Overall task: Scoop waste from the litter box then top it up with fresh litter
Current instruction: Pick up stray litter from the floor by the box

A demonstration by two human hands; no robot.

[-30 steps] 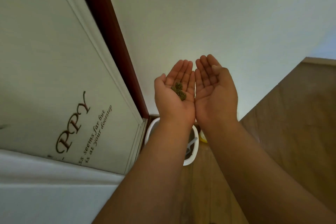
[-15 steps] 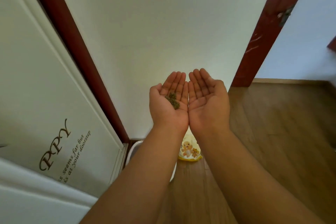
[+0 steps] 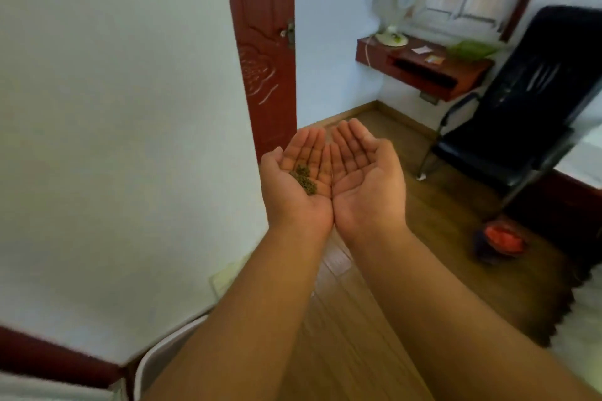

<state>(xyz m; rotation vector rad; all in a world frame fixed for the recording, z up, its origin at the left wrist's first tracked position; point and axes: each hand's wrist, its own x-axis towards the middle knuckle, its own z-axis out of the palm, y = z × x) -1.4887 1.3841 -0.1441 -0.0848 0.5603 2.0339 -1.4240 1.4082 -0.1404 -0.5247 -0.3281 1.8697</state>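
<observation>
My left hand (image 3: 298, 179) and my right hand (image 3: 363, 177) are held out palms up, side by side and touching along their edges, above the wooden floor. A small pile of dark greenish-brown litter granules (image 3: 304, 180) lies on my left palm. My right palm holds nothing. The fingers of both hands are straight, slightly cupped. The white rim of the litter box (image 3: 156, 358) shows at the bottom left, mostly hidden behind my left forearm.
A white wall fills the left. A dark red door (image 3: 265, 52) stands behind my hands. At the right are a black chair (image 3: 524, 114), a red wall shelf (image 3: 423, 65) with a fan, and a red-and-dark object (image 3: 500, 241) on the wooden floor (image 3: 365, 345).
The view has swung right, away from the lettered panel, bringing the door, shelf and chair into sight. My cupped hands keep the same pose with the granules on the left palm.
</observation>
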